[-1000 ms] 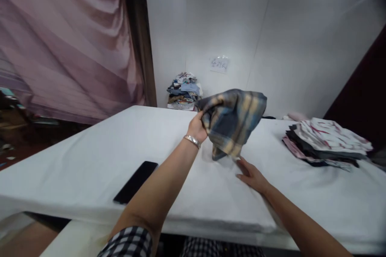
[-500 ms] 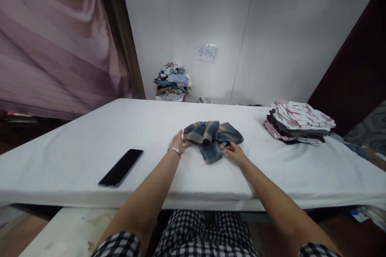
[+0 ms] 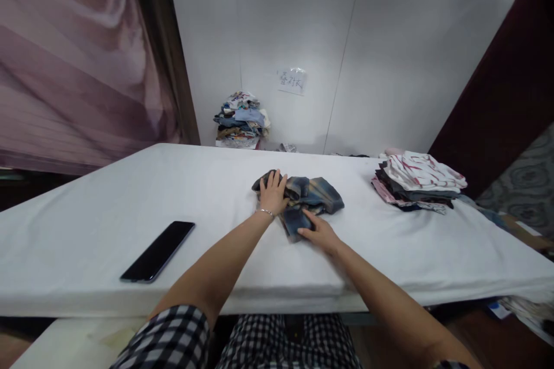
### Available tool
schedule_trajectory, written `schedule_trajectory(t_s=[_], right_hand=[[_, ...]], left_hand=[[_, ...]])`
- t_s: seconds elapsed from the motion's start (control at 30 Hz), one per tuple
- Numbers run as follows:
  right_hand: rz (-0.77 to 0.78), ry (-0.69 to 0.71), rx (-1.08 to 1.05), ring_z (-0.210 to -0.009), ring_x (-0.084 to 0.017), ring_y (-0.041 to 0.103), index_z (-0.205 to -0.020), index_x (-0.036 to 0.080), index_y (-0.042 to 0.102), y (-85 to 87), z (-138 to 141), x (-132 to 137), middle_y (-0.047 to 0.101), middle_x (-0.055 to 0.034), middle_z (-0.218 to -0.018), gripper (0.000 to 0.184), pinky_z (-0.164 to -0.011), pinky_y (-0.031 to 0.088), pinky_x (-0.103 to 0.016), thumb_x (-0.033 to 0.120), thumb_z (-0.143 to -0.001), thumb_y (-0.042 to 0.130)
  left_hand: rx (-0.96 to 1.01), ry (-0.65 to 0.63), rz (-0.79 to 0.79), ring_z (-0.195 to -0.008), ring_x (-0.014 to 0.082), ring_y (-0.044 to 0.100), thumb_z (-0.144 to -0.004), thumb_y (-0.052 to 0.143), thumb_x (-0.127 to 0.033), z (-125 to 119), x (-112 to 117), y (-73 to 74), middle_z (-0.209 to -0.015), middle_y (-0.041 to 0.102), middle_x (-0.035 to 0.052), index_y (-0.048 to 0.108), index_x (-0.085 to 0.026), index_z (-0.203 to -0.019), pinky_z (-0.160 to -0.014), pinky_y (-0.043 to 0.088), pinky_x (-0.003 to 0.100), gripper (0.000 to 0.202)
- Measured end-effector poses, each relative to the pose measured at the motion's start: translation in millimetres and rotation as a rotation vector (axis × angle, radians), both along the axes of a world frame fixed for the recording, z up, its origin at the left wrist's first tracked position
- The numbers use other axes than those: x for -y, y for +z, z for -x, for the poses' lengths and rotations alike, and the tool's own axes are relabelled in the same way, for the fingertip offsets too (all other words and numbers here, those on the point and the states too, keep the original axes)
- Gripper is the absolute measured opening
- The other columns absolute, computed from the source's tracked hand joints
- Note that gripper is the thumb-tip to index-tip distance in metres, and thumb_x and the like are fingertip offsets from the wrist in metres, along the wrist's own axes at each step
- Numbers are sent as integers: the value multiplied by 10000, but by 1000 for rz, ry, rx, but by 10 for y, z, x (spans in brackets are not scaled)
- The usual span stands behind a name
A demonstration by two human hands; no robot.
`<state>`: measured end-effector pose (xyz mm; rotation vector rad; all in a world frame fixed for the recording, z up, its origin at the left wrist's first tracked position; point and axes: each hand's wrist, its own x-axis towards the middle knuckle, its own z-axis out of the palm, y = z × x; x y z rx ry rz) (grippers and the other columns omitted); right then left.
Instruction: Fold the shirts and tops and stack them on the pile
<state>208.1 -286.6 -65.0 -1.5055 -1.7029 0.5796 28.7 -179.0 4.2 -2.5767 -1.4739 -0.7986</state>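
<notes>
A blue and tan plaid shirt [image 3: 322, 193] lies bunched on the white-covered table [image 3: 208, 184], with one flap hanging toward me. My left hand [image 3: 272, 195], a bracelet on its wrist, rests on the shirt's left part with fingers spread flat. At the near flap is my right hand [image 3: 321, 233], its thumb and fingers apart and touching the cloth. Some folds of the shirt are hidden under my left hand.
A black phone [image 3: 159, 251] lies left of my left arm. Folded clothes [image 3: 422, 179] are stacked on the right side of the table. Beyond the far edge, a pile of clothes [image 3: 242, 121] stands against the wall, near a paper sign [image 3: 292, 81].
My left hand has moved from the shirt's left edge onto its top and spread out. My right hand has shifted left and nearer to me, onto the flap. The view has shifted slightly.
</notes>
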Motion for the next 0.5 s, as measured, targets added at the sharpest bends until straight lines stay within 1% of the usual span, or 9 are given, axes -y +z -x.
schedule_trajectory(t_s=[0.07,0.13,0.2,0.23,0.3,0.37,0.43,0.47,0.5], right_hand=[[-17,-19,134,-1140,-325,541,-1323,233,536,17,139,8,604,-115,-1250,673,-967,411,-460,389,-692,712],[-25,-38,184,-1108,-317,554,-1248,225,604,1,208,-41,636,-116,-1189,552,-955,415,-462,292,-705,679],[-18,-45,120,-1040,-281,591,-1110,236,682,-6,173,-134,679,-82,-1103,403,-934,435,-441,201,-717,606],[-15,-58,62,-997,-265,610,-1032,239,709,12,111,-191,698,-62,-1052,355,-918,448,-430,175,-710,573],[-30,-129,-64,-908,-247,633,-905,233,731,116,-100,-308,717,-37,-951,302,-873,477,-412,172,-683,535],[-83,-242,-168,-825,-239,637,-848,210,734,302,-400,-413,717,-34,-869,282,-807,500,-392,209,-653,530],[-156,-366,-244,-744,-225,624,-860,173,730,510,-733,-489,708,-44,-810,312,-723,509,-367,251,-637,526],[-214,-429,-275,-721,-218,615,-884,158,724,597,-891,-510,706,-48,-801,342,-695,507,-358,269,-637,516],[-274,-468,-288,-728,-215,613,-908,145,719,661,-1031,-518,706,-55,-813,367,-697,505,-353,279,-638,511]], left_hand=[[-32,-44,-14,-1435,306,102,-734,605,-209,-17,-115,-10,-1544,249,101,508,-215,-1320,-1135,-22,540,595],[26,-64,43,-1423,279,177,-726,558,-130,-38,-209,-12,-1439,448,91,656,-221,-1099,-1142,-40,517,396],[189,12,183,-1348,274,352,-713,534,-92,-29,-315,40,-1204,646,98,699,-213,-894,-1146,26,505,274],[277,74,256,-1274,281,450,-715,531,-98,1,-383,99,-1090,693,103,698,-207,-852,-1135,105,506,242],[419,198,347,-1102,286,588,-755,506,-152,139,-551,287,-976,719,122,697,-183,-866,-1049,310,469,223],[499,284,356,-998,271,635,-832,423,-224,387,-746,528,-995,713,146,690,-146,-953,-891,449,383,303],[576,369,350,-952,257,646,-881,346,-290,710,-917,737,-1022,704,158,674,-98,-1025,-784,484,325,406],[605,408,344,-939,254,646,-887,336,-317,880,-978,800,-1031,702,157,670,-84,-1041,-759,489,314,435],[628,445,337,-926,257,648,-884,341,-336,1045,-1018,824,-1028,701,157,671,-75,-1043,-743,492,314,449]])
